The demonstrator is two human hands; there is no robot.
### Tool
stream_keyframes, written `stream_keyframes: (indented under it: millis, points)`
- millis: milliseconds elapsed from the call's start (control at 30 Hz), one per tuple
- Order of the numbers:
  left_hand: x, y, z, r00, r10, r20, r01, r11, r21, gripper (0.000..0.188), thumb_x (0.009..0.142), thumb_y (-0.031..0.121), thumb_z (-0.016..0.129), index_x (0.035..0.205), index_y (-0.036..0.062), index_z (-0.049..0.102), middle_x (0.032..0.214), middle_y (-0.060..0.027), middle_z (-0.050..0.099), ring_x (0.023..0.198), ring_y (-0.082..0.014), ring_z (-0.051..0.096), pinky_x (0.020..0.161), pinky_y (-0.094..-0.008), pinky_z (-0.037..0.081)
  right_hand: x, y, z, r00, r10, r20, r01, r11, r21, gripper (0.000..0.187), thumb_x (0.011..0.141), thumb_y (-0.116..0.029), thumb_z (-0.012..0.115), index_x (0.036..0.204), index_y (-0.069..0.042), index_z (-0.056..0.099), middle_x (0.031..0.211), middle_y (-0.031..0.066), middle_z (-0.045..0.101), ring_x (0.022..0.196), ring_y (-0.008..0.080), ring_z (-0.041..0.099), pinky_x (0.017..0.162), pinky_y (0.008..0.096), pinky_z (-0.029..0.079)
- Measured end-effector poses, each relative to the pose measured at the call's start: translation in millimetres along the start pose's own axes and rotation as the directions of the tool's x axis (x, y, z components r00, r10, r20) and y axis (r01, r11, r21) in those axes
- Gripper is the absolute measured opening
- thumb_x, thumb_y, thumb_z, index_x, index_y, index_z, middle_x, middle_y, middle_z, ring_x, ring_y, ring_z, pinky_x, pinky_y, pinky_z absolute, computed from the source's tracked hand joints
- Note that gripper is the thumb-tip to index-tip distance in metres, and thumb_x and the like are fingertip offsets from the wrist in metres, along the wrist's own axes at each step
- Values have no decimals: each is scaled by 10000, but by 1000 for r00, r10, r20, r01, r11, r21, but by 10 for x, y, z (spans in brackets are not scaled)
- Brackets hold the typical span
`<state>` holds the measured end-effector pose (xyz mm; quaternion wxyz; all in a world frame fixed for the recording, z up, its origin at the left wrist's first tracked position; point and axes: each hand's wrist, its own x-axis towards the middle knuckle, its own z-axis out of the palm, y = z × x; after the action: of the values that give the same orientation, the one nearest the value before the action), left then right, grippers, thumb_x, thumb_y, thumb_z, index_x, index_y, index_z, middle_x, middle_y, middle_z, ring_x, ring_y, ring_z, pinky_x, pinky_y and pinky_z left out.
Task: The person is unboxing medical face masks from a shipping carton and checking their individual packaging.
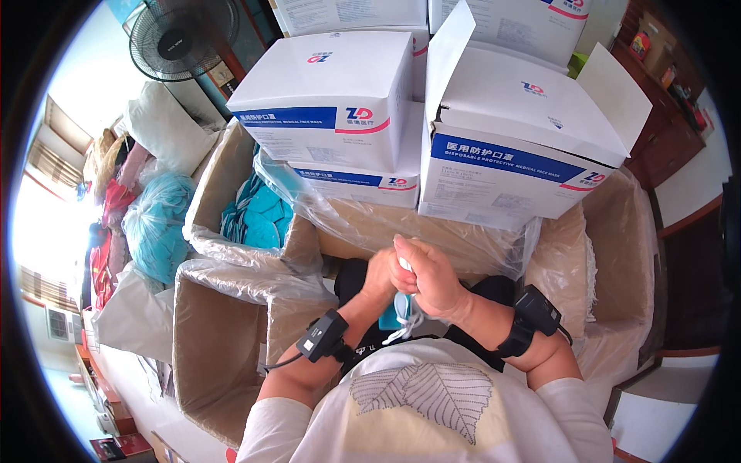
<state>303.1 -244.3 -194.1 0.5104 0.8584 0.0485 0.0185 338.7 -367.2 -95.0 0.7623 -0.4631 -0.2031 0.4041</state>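
Note:
My left hand (378, 275) and my right hand (433, 279) are pressed together in front of my lap, fingers curled and closed. A small white bit shows between them near my right thumb. Below the hands hangs a teal face mask (388, 315) with pale ear loops (406, 328) dangling from it. Most of what the palms grip is hidden. Beyond the hands, to the left, many teal face masks (266, 220) lie in a plastic-lined carton (208, 185).
White boxes with blue bands (324, 100) are stacked ahead; the right-hand white box (521, 166) has its flaps raised. Brown lined cartons stand at near left (220, 339) and right (617, 255). A teal bundle in plastic (158, 224) and a black fan (181, 42) are farther left.

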Motion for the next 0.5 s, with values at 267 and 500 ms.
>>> stream_keyframes:
  millis: [267, 500]
  points:
    - [296, 608, -303, 945, 244, -219, -156, 922, 354, 400, 933, 348, 375, 694, 66, 527, 672, -165, 585, 614, -385, 548, 526, -450, 423, -104, -134, 171, 974, -223, 49, 228, 939, -256, 417, 953, -269, 378, 588, -69, 400, 544, -19, 388, 513, 64, 327, 491, 217, 287]
    - [319, 607, -267, 911, 336, -239, -245, 907, 342, 382, 929, 318, 396, 684, 64, 540, 641, -159, 574, 595, -386, 542, 524, -457, 423, -269, -186, 215, 967, -226, 114, 253, 885, -390, 364, 941, -235, 429, 633, -48, 473, 593, -36, 434, 561, 45, 370, 514, 221, 324]
